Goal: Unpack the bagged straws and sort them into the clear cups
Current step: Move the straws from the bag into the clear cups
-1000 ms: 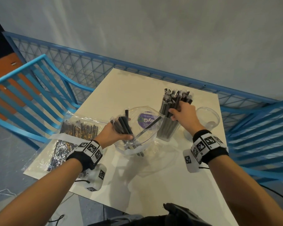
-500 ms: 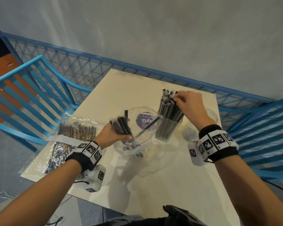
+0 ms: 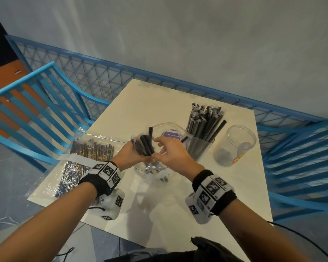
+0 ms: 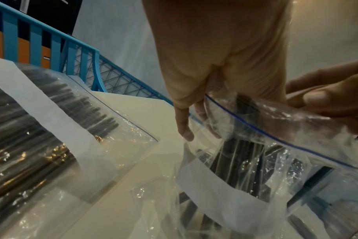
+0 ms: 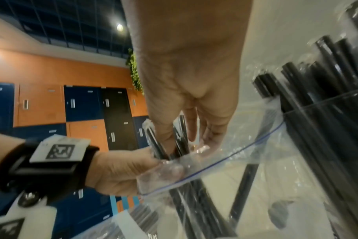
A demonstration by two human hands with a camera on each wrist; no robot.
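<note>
My left hand [image 3: 129,156] [image 5: 117,169] grips a clear zip bag [image 4: 255,129] [image 5: 225,161] of black straws [image 3: 143,145], holding it upright over a clear round container [image 3: 170,137] with a purple label. My right hand [image 3: 170,154] [image 5: 190,80] has reached to the bag's mouth. Its thumb and fingers pinch a few straws there. To the right, a clear cup [image 3: 199,148] [image 5: 327,113] stands packed with black straws, some in wrappers. Further right stands another clear cup [image 3: 233,148] without straws.
A second sealed bag of straws [image 3: 87,157] [image 4: 41,129] lies flat on the white table [image 3: 159,103] at the left. Blue slatted chairs [image 3: 27,114] [image 3: 301,157] flank the table, and a blue mesh railing [image 3: 121,76] runs behind it.
My right hand left the straws in the full cup and came back left to the bag. My left hand has kept hold of the bag and lifted it slightly.
</note>
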